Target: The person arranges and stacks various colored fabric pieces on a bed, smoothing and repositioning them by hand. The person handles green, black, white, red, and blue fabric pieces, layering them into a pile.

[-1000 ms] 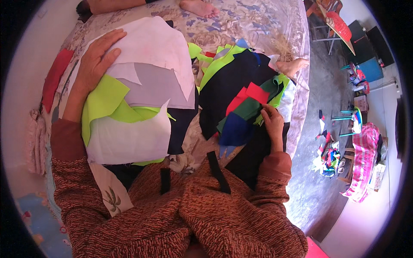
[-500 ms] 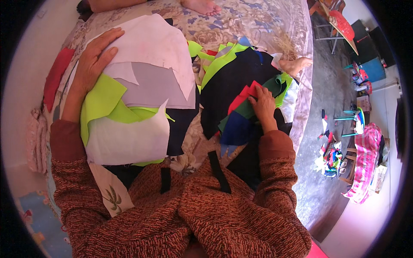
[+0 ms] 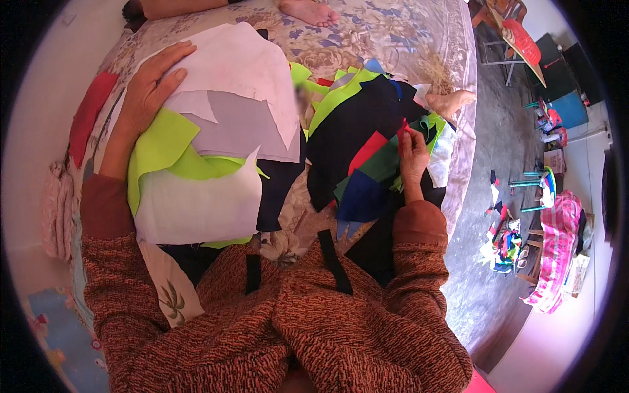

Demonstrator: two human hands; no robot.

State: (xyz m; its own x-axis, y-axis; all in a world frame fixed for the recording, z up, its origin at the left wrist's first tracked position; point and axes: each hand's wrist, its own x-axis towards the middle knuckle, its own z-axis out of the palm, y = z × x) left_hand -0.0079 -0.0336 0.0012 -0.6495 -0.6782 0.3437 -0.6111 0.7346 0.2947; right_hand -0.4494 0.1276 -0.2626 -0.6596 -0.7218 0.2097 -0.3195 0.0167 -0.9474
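My left hand (image 3: 149, 92) lies flat with its fingers stretched on a large white fabric piece (image 3: 229, 65), top of a stack at the left. Below it in that stack show a grey piece (image 3: 239, 131), a lime-green piece (image 3: 160, 145) and another white piece (image 3: 200, 206). At the right, my right hand (image 3: 414, 157) pinches a red fabric scrap (image 3: 404, 124), lifted a little above the second pile. Under and beside that hand lie a dark green scrap (image 3: 375, 164), a blue scrap (image 3: 359, 198), a red piece (image 3: 367, 149) and a large black piece (image 3: 347, 118).
The piles rest on a floral bedspread (image 3: 386, 39). Another person's bare foot (image 3: 308, 12) is at the far edge, and a foot (image 3: 451, 101) shows beside the right pile. Colourful scraps (image 3: 506, 245) lie on the grey floor near a bench with a pink checked cloth (image 3: 553, 255).
My right hand has closed on a red scrap and raised its tip off the pile. My left hand stays on the white fabric; the whole view has shifted slightly.
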